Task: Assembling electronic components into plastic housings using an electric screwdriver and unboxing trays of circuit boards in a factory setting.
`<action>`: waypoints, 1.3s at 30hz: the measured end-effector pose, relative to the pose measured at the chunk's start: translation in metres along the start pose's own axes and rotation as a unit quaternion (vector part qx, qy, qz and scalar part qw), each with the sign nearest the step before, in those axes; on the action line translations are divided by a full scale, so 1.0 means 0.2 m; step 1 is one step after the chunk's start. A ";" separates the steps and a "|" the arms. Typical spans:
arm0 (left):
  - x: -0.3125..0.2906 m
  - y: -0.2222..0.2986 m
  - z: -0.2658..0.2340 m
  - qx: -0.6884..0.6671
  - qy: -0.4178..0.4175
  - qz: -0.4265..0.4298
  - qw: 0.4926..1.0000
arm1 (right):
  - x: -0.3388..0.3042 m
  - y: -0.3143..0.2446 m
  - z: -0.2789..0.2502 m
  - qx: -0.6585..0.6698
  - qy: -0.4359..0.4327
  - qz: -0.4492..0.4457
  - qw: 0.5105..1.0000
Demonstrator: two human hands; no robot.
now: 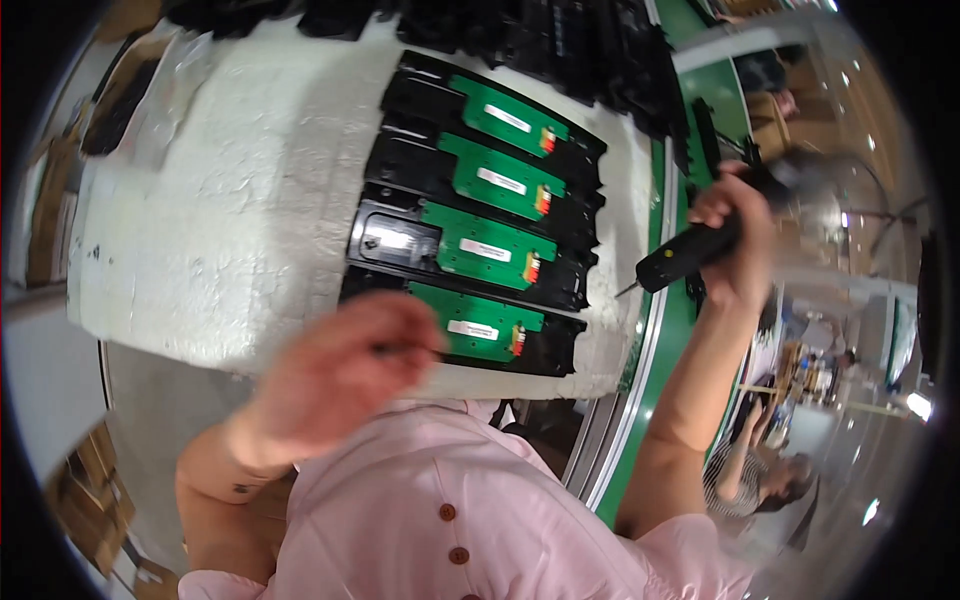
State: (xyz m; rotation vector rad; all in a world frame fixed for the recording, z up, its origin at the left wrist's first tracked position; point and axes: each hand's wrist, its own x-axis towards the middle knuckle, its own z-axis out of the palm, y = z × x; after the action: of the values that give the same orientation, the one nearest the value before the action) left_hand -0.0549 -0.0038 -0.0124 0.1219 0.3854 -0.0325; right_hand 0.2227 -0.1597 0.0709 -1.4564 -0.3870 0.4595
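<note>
My right hand grips a black electric screwdriver, its bit pointing down-left just off the white foam block's right side. My left hand, blurred, hovers over the near end of the closest black tray, fingers pinched around something small and dark that I cannot make out. Several black plastic trays lie side by side on the white foam block, each carrying a green circuit board with a white label and a small red-orange part at its right end.
More black parts are piled at the back of the bench. A green conveyor strip with white rails runs along the right. Another person sits at lower right. Cardboard boxes stand at lower left.
</note>
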 end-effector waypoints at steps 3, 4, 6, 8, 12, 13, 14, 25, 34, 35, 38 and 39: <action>-0.06 0.32 -0.01 0.028 0.061 0.151 0.986 | 0.03 0.15 -0.22 -0.084 0.036 0.143 0.985; -0.10 0.43 0.02 0.024 0.085 0.199 0.976 | 0.03 0.19 -0.28 -0.098 0.025 0.184 0.978; -0.14 0.66 -0.02 0.088 0.046 0.281 0.955 | -0.02 0.28 -0.38 -0.107 0.033 0.179 0.977; -0.19 0.91 -0.07 0.162 0.062 0.383 0.907 | -0.04 0.36 -0.41 -0.149 0.026 0.164 0.975; -0.28 1.15 -0.08 0.350 0.176 0.456 0.799 | -0.09 0.55 -0.53 -0.332 0.044 -0.007 0.942; -0.28 1.18 -0.09 0.392 0.202 0.441 0.782 | -0.13 0.57 -0.50 -0.372 0.071 -0.064 0.923; -0.28 1.18 -0.08 0.430 0.229 0.422 0.765 | -0.17 0.54 -0.45 -0.412 0.099 -0.119 0.898; -0.24 1.15 0.05 0.519 0.157 0.289 0.789 | -0.61 0.40 0.10 -0.506 -0.341 -0.296 0.735; -0.13 0.84 0.19 0.603 0.195 0.433 0.641 | -0.38 0.36 0.11 -0.486 -0.270 -0.340 0.758; -0.07 0.75 0.21 0.638 0.167 0.408 0.631 | -0.33 0.39 0.11 -0.492 -0.225 -0.356 0.762; 0.10 0.45 0.23 0.754 0.051 0.336 0.562 | -0.28 0.44 0.11 -0.496 -0.181 -0.358 0.770; 0.17 0.35 0.24 0.820 -0.001 0.327 0.470 | -0.27 0.45 0.11 -0.484 -0.191 -0.348 0.780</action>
State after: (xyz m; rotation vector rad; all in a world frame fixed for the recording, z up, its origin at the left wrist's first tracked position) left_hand -0.0019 0.0587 0.0262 2.2456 0.1400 0.3901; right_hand 0.1598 -0.1629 -0.0164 -2.0247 -1.6108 -0.1179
